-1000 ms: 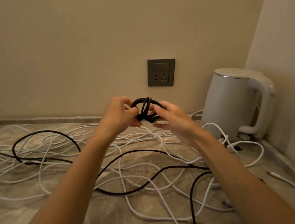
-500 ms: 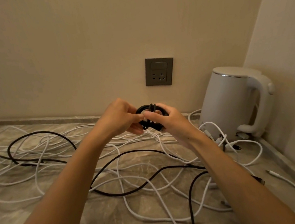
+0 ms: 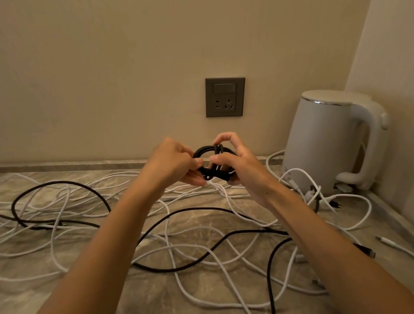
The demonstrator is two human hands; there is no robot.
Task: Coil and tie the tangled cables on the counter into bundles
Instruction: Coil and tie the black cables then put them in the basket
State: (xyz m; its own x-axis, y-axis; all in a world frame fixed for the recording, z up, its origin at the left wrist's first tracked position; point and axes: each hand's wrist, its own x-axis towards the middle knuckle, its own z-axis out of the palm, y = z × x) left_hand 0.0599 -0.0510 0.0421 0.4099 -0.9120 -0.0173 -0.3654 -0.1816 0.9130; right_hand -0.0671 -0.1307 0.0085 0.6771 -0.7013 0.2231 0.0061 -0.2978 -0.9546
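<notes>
Two hands: my left hand [image 3: 173, 163] and right hand [image 3: 238, 163] meet above the counter [image 3: 152, 294], both fastened on one small black coil [image 3: 218, 173].
Head view, left grip: my fingers are curled, with thumb and forefinger pinching the coil's left edge.
Head view, right grip: my thumb and fingers curl round the coil's right side, the index finger arched over its top.
Coil: it hangs in the air between my two grips, clear of the counter. The loops are bunched together and a turn of cable crosses them under my right index finger.
Step in hand: tying off, by my reading. The coiling of this cable looks finished and the tail is going round the loops.
Next move: as I judge it, pass the tail through and draw it snug. My left pinch must keep the loops from springing apart while the right pulls.
Below the grip: white cables [image 3: 176, 278] sprawl uncoiled, and a loose black cable [image 3: 188, 265] threads through them.
Right of the grip: a white kettle [image 3: 324, 142] stands in the corner, cable ends at its foot.
Beyond the grip: a wall socket [image 3: 225, 96], nothing plugged in.
Progress: early, I would say, with most of the tangle untouched.
</notes>
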